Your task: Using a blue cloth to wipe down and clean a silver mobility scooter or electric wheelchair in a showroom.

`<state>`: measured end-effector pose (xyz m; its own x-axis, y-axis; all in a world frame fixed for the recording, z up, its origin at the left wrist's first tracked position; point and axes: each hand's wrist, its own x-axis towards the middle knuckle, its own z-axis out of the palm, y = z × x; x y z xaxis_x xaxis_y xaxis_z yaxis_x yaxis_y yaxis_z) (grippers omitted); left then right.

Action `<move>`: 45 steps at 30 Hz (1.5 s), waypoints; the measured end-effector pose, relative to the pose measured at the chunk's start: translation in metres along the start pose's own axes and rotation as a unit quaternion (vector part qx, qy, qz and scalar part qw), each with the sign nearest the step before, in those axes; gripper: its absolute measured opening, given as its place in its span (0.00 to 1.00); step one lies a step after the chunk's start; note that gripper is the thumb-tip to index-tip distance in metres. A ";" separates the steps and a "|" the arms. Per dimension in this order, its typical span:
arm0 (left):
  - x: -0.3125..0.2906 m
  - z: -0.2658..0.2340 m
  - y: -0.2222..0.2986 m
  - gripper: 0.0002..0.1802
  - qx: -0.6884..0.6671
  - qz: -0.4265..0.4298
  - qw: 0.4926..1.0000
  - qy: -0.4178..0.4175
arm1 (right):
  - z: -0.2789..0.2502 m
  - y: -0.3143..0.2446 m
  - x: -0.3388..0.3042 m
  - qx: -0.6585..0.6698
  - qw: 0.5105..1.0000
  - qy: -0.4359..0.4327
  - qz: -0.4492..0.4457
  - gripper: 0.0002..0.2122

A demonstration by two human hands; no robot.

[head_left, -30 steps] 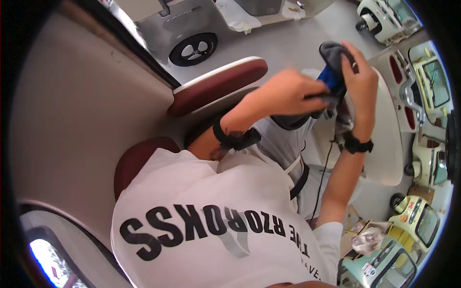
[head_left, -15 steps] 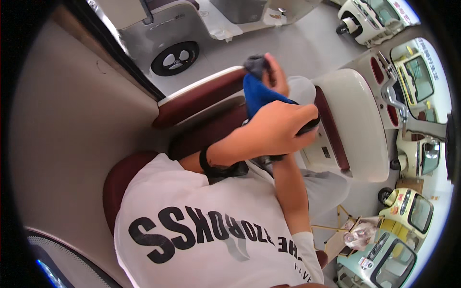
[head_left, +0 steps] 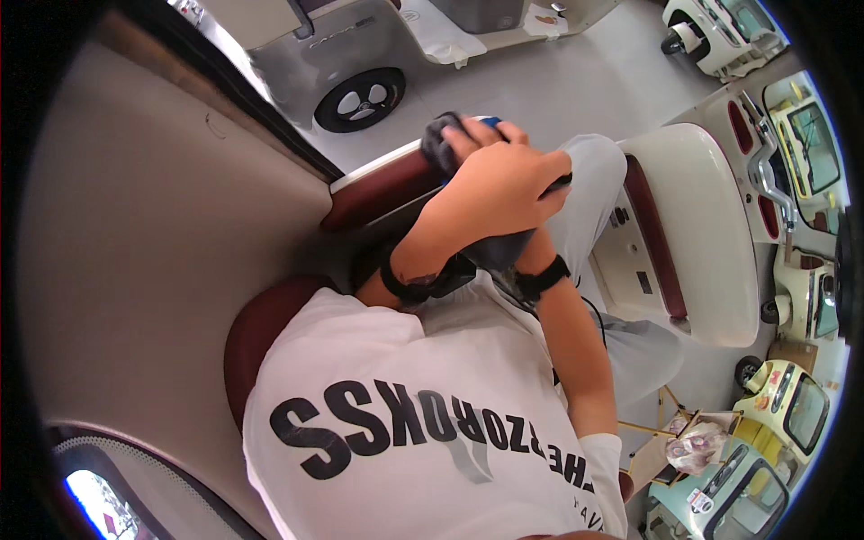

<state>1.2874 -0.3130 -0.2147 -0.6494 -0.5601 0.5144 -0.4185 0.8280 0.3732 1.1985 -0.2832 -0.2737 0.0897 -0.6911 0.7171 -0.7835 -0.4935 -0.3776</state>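
Observation:
A piece of dark grey and blue cloth (head_left: 441,144) is bunched between my two hands in front of my chest. My left hand (head_left: 504,184) is closed in front, and a black edge of the cloth shows between its thumb and fingers. Below that hand hangs a dark grey flap. Behind it, my right hand (head_left: 486,133) has its fingers curled over the cloth's far end; its palm is hidden. Only a little blue shows above those fingers. My forearms cross at the wrists, each wearing a black band.
I sit on a maroon seat (head_left: 261,337) inside a small vehicle, a beige wall (head_left: 171,243) at my left. A maroon-and-white door panel (head_left: 382,184) lies beyond my hands. To the right stands a white seat back (head_left: 697,225). Several small vehicles and a folding chair (head_left: 648,454) are outside.
Both hands have drawn closer together and moved slightly up and left. The blue part of the cloth, widely seen before, is now mostly covered. A grey flap shows beneath my left hand.

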 end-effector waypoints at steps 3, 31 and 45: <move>-0.016 -0.004 0.012 0.13 0.009 -0.068 0.998 -0.007 | -0.011 -0.013 -0.014 -0.036 0.996 -0.056 -0.065 0.19; -0.023 -0.022 -0.013 0.13 -0.114 0.097 0.983 -0.101 | 0.006 -0.001 0.015 -0.070 0.976 -0.170 -0.113 0.18; 0.000 -0.078 0.057 0.09 -0.321 0.268 0.906 0.070 | -0.001 -0.087 0.132 0.548 0.810 -0.208 -0.008 0.15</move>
<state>1.3132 -0.2673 -0.1331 -0.5443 -0.1184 0.8305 0.4168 0.8210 0.3902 1.2777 -0.3307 -0.1454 0.4729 -0.6855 0.5536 0.2150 -0.5195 -0.8270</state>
